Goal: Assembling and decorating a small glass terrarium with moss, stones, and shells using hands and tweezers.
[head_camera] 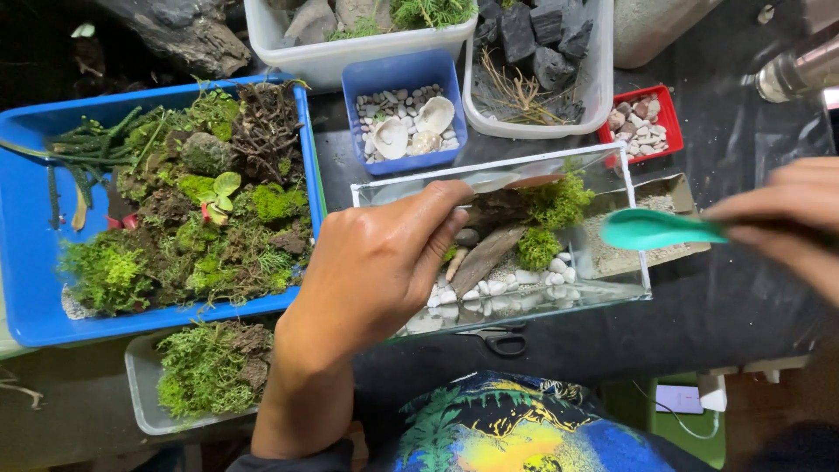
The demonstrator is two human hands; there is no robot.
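Two hands work at a glass tank [631,188] on the bench.
The left hand [376,267] pinches driftwood [496,210] inside; the right hand [782,223] is closed on a teal spoon [655,230] over the tank's right edge.

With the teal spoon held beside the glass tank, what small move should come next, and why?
Probably carry the teal spoon in the right hand leftward over the glass tank. The spoon hangs over the sand tray, outside the glass, while the left hand already reaches inside by the driftwood.
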